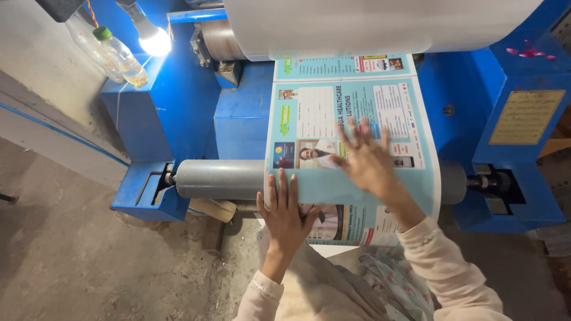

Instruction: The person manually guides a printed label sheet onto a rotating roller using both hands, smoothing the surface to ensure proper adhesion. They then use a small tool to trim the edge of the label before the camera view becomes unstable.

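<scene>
**On the grey roller, two hands flat on a printed sheet**

Left of the grey roller stand a plastic bottle and a lit lamp. Over the roller drapes the printed sheet. The left hand presses its lower edge, fingers spread, gripping nothing; the right hand lies flat higher up, fingers apart.

Left hand, right hand flat, fingers spread

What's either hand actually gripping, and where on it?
Nothing is gripped. Both hands lie flat, fingers spread, on the light-blue printed paper sheet over the grey roller: left hand at its lower left edge, right hand mid-sheet, blurred.
</scene>
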